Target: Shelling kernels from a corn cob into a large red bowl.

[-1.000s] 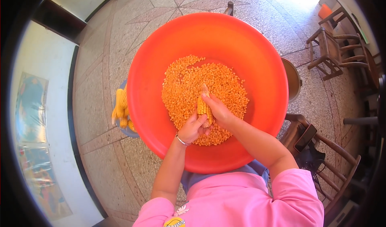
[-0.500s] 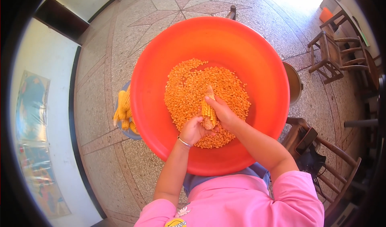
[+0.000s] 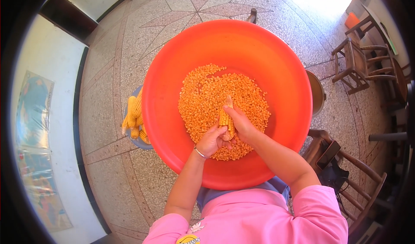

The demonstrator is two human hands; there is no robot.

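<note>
Both my hands grip one partly stripped corn cob (image 3: 227, 119) above a large red-orange basin (image 3: 276, 62). My left hand (image 3: 210, 140) holds the cob's lower end, with the thumb on it and a metal bangle at the wrist. My right hand (image 3: 243, 125) wraps the cob's right side, its thumb lying across the upper part. Bare, pale patches show at the cob's tip and lower end, while yellow kernel rows remain between. Beneath the hands, loose corn kernels (image 3: 203, 92) are spread over the basin's bottom.
Left of the basin, whole yellow corn cobs (image 3: 135, 112) lie in a blue-grey container (image 3: 142, 145). A round metal vessel (image 3: 317, 92) stands partly hidden at the right. A wooden chair (image 3: 361, 170) at the lower right carries dark items; another wooden chair (image 3: 352, 62) stands farther back.
My left hand has moved slightly up and right along the cob, closer to my right hand. The cob stays in both hands, shifted slightly.
</note>
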